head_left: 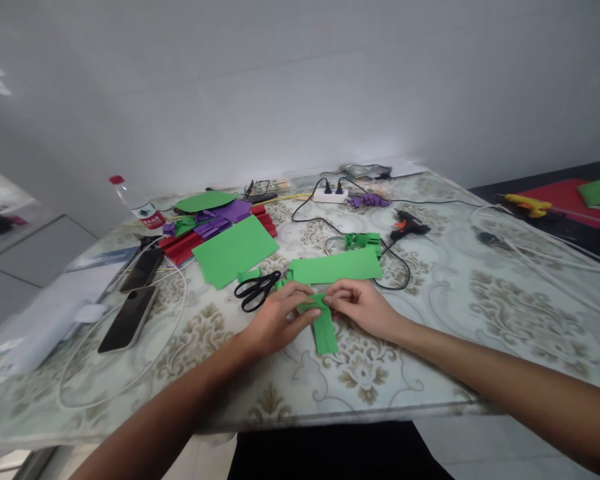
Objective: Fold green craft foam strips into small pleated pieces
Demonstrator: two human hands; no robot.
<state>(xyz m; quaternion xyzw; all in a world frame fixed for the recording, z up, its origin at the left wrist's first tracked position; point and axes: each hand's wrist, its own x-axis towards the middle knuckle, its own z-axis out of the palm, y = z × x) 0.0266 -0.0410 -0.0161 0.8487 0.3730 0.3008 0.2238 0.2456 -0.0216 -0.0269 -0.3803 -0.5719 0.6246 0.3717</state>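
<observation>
A folded strip of green paper [325, 333] hangs down between my hands, its upper end pinched by both. My left hand [285, 317] grips its left side with thumb and fingers. From the right, my right hand [363, 307] holds the top edge with fingers curled in. Just beyond lies a flat green paper strip [337, 266]. Black-handled scissors [257, 291] rest left of my left hand, their blades partly hidden by green paper. Behind the flat strip sits a cut and folded green paper piece [363, 241].
Green sheets [237, 250] and purple paper pieces [220, 220] lie left of centre. Two phones [129, 320] and a bottle [147, 215] stand farther left. A black glue gun [409, 225], a power strip [330, 195] and trailing cables are behind; a yellow glue gun [529, 204] is right.
</observation>
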